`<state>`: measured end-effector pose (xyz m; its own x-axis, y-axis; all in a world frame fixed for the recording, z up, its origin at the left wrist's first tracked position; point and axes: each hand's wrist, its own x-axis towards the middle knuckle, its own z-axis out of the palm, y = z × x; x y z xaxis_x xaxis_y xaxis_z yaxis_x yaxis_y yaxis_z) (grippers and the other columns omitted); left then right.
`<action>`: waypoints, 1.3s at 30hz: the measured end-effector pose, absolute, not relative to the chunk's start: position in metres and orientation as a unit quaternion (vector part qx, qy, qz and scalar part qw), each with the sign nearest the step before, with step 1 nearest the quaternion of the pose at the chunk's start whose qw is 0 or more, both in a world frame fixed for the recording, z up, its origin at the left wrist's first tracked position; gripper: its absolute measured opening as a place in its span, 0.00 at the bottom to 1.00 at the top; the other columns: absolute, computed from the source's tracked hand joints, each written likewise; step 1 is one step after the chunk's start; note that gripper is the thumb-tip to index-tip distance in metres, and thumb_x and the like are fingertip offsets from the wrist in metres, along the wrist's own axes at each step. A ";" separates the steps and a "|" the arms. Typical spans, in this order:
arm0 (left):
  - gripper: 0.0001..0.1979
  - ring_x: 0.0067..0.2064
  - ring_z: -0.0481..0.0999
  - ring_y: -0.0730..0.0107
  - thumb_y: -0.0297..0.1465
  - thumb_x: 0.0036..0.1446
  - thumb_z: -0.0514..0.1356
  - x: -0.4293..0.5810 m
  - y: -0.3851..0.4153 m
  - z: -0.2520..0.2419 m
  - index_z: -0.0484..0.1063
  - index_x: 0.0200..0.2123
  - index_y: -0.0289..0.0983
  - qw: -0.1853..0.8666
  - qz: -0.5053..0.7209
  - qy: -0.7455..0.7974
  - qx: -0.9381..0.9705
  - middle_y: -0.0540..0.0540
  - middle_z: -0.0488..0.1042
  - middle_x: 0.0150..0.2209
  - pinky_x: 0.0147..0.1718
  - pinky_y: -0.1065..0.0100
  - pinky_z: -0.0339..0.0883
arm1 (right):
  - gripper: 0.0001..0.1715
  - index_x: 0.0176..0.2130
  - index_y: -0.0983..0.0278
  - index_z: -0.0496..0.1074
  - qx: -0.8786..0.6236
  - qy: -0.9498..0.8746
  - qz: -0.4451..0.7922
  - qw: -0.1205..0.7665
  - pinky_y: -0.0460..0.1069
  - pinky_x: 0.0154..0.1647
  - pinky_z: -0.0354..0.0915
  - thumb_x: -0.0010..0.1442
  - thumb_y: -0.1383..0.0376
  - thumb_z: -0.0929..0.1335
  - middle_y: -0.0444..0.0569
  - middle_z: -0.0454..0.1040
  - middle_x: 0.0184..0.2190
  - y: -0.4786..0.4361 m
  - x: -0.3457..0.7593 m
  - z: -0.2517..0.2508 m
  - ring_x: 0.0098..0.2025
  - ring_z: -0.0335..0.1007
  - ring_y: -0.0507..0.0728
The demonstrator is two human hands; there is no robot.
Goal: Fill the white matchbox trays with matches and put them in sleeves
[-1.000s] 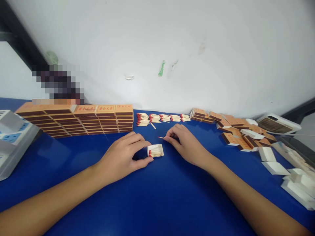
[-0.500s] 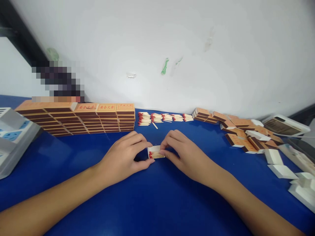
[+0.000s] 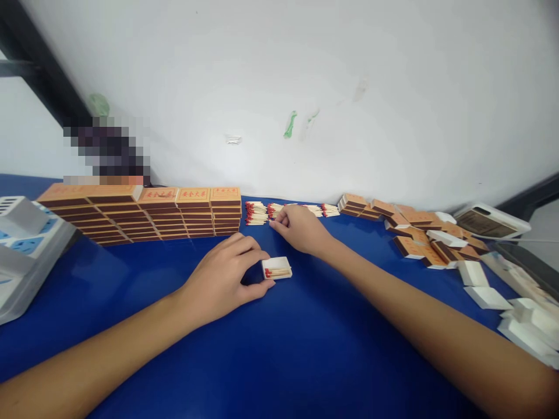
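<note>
Right hand (image 3: 301, 228) first: half a second ago its fingertips were seen in the tray; now it has been shifted away to the row of loose wooden matches with red heads (image 3: 256, 213), piled in small bunches at the far side of the glossy blue table (image 3: 262, 349). Thumb and forefinger are drawn close together, just beside the bunches; part of the row is covered by the hand. Whether a match is pinched there cannot be told, the fingertips being small in view. For the work in hand, this means the tray is now steadied from one side only.

Left hand (image 3: 227, 279): grip unchanged. The small, white, open-topped cardboard tray (image 3: 276, 262) is held at its left end between thumb and fingers, flat on the table, near the middle.

Containers. In the tray, a thin layer of matchsticks (image 3: 279, 272) is laid lengthwise, red heads to the left; bare white floor is exposed along the far side. At left, orange cardboard matchboxes with dark brown sides (image 3: 187, 218) are stacked in a neat wall; contents not shown. At right, similar boxes are strewn in a loose heap (image 3: 413, 244). Nearer on that side, several white cardboard pieces, tray-shaped (image 3: 487, 297), are scattered.
</note>
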<state>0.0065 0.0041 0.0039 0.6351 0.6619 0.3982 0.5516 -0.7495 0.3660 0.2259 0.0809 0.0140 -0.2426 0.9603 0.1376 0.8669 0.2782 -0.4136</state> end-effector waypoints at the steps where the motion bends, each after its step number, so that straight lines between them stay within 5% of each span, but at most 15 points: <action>1: 0.16 0.48 0.75 0.56 0.37 0.64 0.69 0.007 0.004 0.004 0.79 0.51 0.37 0.102 0.252 0.345 0.898 0.43 0.78 0.45 0.49 0.53 0.73 | 0.15 0.29 0.61 0.72 -0.587 -0.780 0.126 0.174 0.51 0.33 0.60 0.69 0.64 0.71 0.48 0.78 0.28 0.080 0.225 0.015 0.31 0.71 0.57; 18: 0.15 0.48 0.76 0.56 0.40 0.64 0.69 0.007 0.002 0.004 0.80 0.49 0.39 0.118 0.257 0.375 0.883 0.44 0.78 0.45 0.50 0.52 0.72 | 0.09 0.42 0.60 0.70 -0.458 -0.842 0.212 0.192 0.51 0.41 0.66 0.77 0.62 0.63 0.48 0.75 0.43 -0.010 0.263 0.042 0.41 0.71 0.56; 27: 0.12 0.47 0.76 0.58 0.37 0.64 0.69 0.008 0.002 0.001 0.78 0.47 0.38 0.110 0.290 0.348 0.885 0.44 0.79 0.45 0.49 0.54 0.73 | 0.07 0.43 0.62 0.70 -0.425 -0.884 0.130 0.145 0.53 0.39 0.69 0.76 0.69 0.64 0.51 0.75 0.42 -0.017 0.248 0.029 0.38 0.74 0.57; 39: 0.13 0.46 0.76 0.59 0.37 0.63 0.71 0.008 0.002 0.001 0.78 0.47 0.37 0.102 0.294 0.337 0.889 0.44 0.79 0.44 0.48 0.56 0.73 | 0.06 0.45 0.62 0.74 -0.426 -0.882 0.097 0.174 0.52 0.38 0.68 0.76 0.66 0.66 0.50 0.75 0.42 -0.016 0.250 0.032 0.39 0.74 0.57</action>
